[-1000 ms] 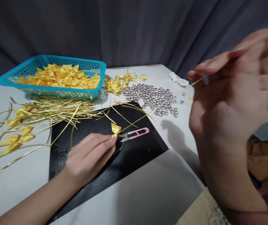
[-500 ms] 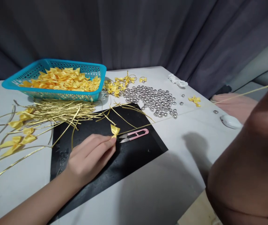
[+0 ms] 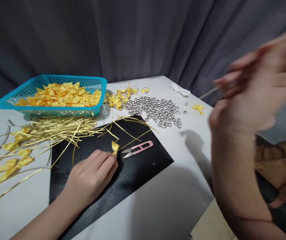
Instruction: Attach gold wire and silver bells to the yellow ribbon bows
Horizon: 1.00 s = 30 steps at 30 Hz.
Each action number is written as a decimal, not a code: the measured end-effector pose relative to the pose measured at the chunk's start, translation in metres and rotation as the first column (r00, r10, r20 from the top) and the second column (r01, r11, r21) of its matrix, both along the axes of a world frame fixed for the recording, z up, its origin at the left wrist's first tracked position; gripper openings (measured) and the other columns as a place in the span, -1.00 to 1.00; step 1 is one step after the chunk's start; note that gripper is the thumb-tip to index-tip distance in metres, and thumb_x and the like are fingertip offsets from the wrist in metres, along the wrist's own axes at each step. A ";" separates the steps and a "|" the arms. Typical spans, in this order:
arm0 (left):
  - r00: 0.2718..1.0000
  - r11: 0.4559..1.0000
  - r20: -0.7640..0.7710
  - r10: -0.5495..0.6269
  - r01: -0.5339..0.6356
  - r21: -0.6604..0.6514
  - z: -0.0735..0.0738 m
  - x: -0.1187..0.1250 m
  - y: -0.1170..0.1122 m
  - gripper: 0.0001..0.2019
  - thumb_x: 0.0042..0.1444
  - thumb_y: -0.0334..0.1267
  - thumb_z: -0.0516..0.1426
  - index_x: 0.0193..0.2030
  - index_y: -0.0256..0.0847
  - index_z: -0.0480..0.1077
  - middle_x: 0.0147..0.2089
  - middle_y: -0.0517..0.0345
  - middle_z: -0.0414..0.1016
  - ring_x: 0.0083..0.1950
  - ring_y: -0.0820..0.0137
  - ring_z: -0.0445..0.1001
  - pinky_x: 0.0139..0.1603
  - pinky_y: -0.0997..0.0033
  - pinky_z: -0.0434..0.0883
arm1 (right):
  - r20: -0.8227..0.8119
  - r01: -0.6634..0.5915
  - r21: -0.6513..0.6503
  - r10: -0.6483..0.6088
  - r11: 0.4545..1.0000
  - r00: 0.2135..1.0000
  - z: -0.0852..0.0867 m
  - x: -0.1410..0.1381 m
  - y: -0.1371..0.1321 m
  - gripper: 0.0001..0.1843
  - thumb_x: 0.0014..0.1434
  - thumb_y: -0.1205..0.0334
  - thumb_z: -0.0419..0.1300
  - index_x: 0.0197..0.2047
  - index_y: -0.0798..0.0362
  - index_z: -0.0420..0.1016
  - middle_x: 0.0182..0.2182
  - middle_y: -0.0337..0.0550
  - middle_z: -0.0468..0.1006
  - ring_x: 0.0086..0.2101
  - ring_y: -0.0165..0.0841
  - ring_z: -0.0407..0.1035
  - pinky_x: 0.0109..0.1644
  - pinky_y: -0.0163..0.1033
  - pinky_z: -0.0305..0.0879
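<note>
My left hand [image 3: 90, 175] rests on the black mat [image 3: 143, 170] and pinches a small yellow ribbon bow [image 3: 115, 147] at its fingertips. A thin gold cord [image 3: 135, 138] runs from the bow up to the right. My right hand [image 3: 252, 90] is raised high at the right, blurred by motion, its fingers pinched together on the far end of that gold cord. Pink thread snips [image 3: 138, 149] lie on the mat just right of the bow.
A blue basket [image 3: 100, 85] of yellow bows stands at the back left. Loose gold cords [image 3: 55, 128] and several bows [image 3: 10, 156] lie at the left. Silver beads [image 3: 157, 110] are heaped at the back. A white scrap [image 3: 180, 89] lies near the table's far edge.
My right hand swung down out of view, then rose again at the right with the cord. The left hand kept its pinch on the bow.
</note>
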<state>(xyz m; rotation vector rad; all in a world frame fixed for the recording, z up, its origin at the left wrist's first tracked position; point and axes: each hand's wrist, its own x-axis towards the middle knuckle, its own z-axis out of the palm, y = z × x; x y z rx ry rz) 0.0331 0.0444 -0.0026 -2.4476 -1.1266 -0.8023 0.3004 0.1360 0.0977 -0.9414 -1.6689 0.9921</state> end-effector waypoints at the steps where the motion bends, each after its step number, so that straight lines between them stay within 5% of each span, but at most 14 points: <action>1: 0.993 0.998 -0.100 0.061 -0.060 0.021 0.003 -0.001 0.000 -0.83 0.15 -0.42 0.04 -0.45 -0.20 0.35 -0.47 0.15 0.47 -0.48 0.37 0.43 -0.58 0.41 0.33 | -0.013 0.012 -0.004 -0.012 1.000 1.000 -0.004 -0.010 0.003 -0.72 0.10 0.03 0.22 -0.28 0.07 0.55 -0.33 -0.16 0.56 -0.32 -0.48 0.43 -0.35 -0.39 0.39; 4: 0.923 0.967 -0.296 0.247 -0.255 0.012 0.012 -0.009 -0.001 -0.77 0.12 -0.48 -0.05 -0.42 -0.24 0.39 -0.43 0.02 0.43 -0.47 0.25 0.44 -0.70 0.37 0.23 | -0.071 0.034 -0.035 -0.036 0.999 0.997 -0.023 -0.040 0.001 -0.75 0.10 0.07 0.23 -0.24 0.07 0.55 -0.29 -0.14 0.56 -0.32 -0.47 0.42 -0.33 -0.37 0.40; 8: 0.890 0.922 -0.333 0.313 -0.369 -0.119 0.019 -0.025 -0.004 -0.71 0.06 -0.53 -0.10 -0.32 -0.28 0.43 -0.35 -0.08 0.44 -0.40 0.14 0.46 -0.59 0.24 0.36 | -0.249 0.035 -0.110 -0.062 0.993 0.967 -0.052 -0.070 -0.010 -0.84 0.10 0.18 0.24 -0.30 0.10 0.55 -0.29 -0.14 0.56 -0.34 -0.51 0.40 -0.28 -0.36 0.39; 10: 0.950 0.937 -0.201 0.239 -0.280 -0.210 0.019 -0.027 -0.004 -0.76 0.09 -0.41 -0.04 -0.20 -0.24 0.42 -0.21 -0.10 0.49 -0.27 0.09 0.49 -0.43 0.13 0.45 | -0.306 -0.049 -0.131 0.007 0.990 0.952 -0.062 -0.081 -0.017 -0.89 0.05 0.25 0.28 -0.36 0.12 0.56 -0.34 -0.17 0.54 -0.34 -0.53 0.39 -0.24 -0.39 0.36; 13: 0.962 0.935 0.251 0.107 -0.012 -0.354 0.019 -0.014 -0.002 -0.60 0.12 -0.18 0.08 0.11 -0.13 0.30 0.01 -0.05 0.50 -0.04 0.12 0.51 -0.20 0.19 0.53 | -0.231 -0.215 -0.169 0.174 0.962 0.957 -0.070 -0.090 -0.029 -0.80 0.00 0.17 0.32 -0.33 0.14 0.59 -0.48 -0.26 0.42 -0.50 -0.60 0.26 -0.44 -0.45 0.23; 16: 0.766 0.817 0.612 0.194 0.220 -0.533 0.021 0.005 0.000 -0.70 0.18 -0.14 0.03 0.02 -0.06 0.41 -0.12 0.07 0.60 -0.15 0.24 0.59 -0.29 0.37 0.56 | -0.210 -0.267 -0.217 0.222 0.939 0.952 -0.073 -0.094 -0.037 -0.67 -0.04 0.04 0.34 -0.32 0.15 0.60 -0.52 -0.29 0.32 -0.56 -0.63 0.13 -0.53 -0.46 0.09; 20: 0.572 0.645 0.700 0.427 0.350 -0.679 0.020 0.013 0.002 -0.71 0.08 0.01 0.11 -0.38 -0.11 0.55 -0.42 0.11 0.62 -0.33 0.25 0.61 -0.43 0.47 0.54 | -0.169 -0.272 -0.208 0.240 0.939 0.956 -0.077 -0.096 -0.042 -0.72 -0.01 0.10 0.33 -0.31 0.14 0.61 -0.54 -0.28 0.31 -0.53 -0.61 0.12 -0.52 -0.46 0.05; 24: 0.511 0.653 0.731 0.452 0.369 -0.661 0.015 0.009 0.004 -0.63 0.01 0.12 0.13 -0.46 -0.12 0.55 -0.55 0.13 0.54 -0.50 0.36 0.55 -0.52 0.55 0.49 | -0.132 -0.372 -0.236 0.349 0.898 0.928 -0.077 -0.092 -0.035 -0.65 0.04 0.04 0.28 -0.25 0.18 0.58 -0.52 -0.26 0.36 -0.55 -0.61 0.11 -0.53 -0.45 0.05; 27: 0.506 0.691 0.743 0.438 0.339 -0.639 0.009 0.008 0.003 -0.65 0.03 0.11 0.12 -0.45 -0.11 0.54 -0.59 0.17 0.48 -0.58 0.41 0.48 -0.59 0.57 0.46 | 0.085 -0.399 -0.193 0.420 0.897 0.903 -0.071 -0.070 -0.012 -0.62 0.06 0.10 0.28 -0.11 0.17 0.52 -0.47 -0.28 0.37 -0.60 -0.63 0.05 -0.57 -0.45 0.02; 30: 0.522 0.749 0.745 0.416 0.269 -0.606 0.002 0.007 0.001 -0.68 0.03 0.07 0.13 -0.44 -0.11 0.53 -0.58 0.17 0.47 -0.55 0.41 0.48 -0.55 0.56 0.46 | 0.464 -0.105 0.160 0.019 0.981 0.886 -0.069 -0.040 0.021 -0.76 0.13 0.25 0.21 -0.13 0.15 0.51 -0.27 -0.15 0.42 -0.51 -0.59 0.15 -0.39 -0.39 0.16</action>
